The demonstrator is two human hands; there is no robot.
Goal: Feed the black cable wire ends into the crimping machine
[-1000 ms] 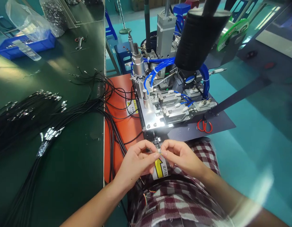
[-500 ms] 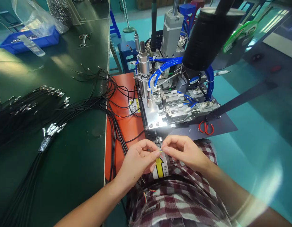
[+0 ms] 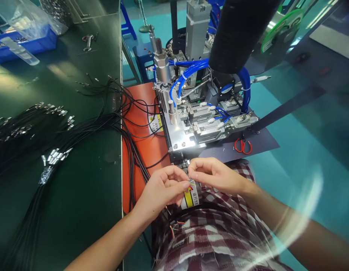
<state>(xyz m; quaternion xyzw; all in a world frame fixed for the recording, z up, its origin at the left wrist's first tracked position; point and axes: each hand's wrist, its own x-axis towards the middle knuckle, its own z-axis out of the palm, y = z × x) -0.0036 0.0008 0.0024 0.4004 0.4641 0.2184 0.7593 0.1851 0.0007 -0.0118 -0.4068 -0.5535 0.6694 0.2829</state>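
Note:
My left hand [image 3: 163,190] is closed in a pinch on thin coloured wires [image 3: 192,182], which poke out past the thumb and fingertip. Close beside it, my right hand [image 3: 216,175] has thumb and forefinger pressed together at the wires' upper end; the exact contact is too small to make out clearly. Both hands are above a white label with a yellow arrow [image 3: 188,198], at the front of a metal machine [image 3: 177,131]. On my checkered lap lies another cable end with bare coloured wires [image 3: 172,230].
Black cables [image 3: 131,158] run from the dark green table [image 3: 86,210] across an orange board [image 3: 148,150]. Red-handled scissors [image 3: 243,146] lie right of the machine. A wrench [image 3: 88,43] and a blue bin [image 3: 44,42] are at the back left. A black tube [image 3: 240,37] hangs overhead.
The whole view has shifted, so the scene sits slightly further left and up. Both hands stay together at the wires, the right fingertips now a little higher against the left.

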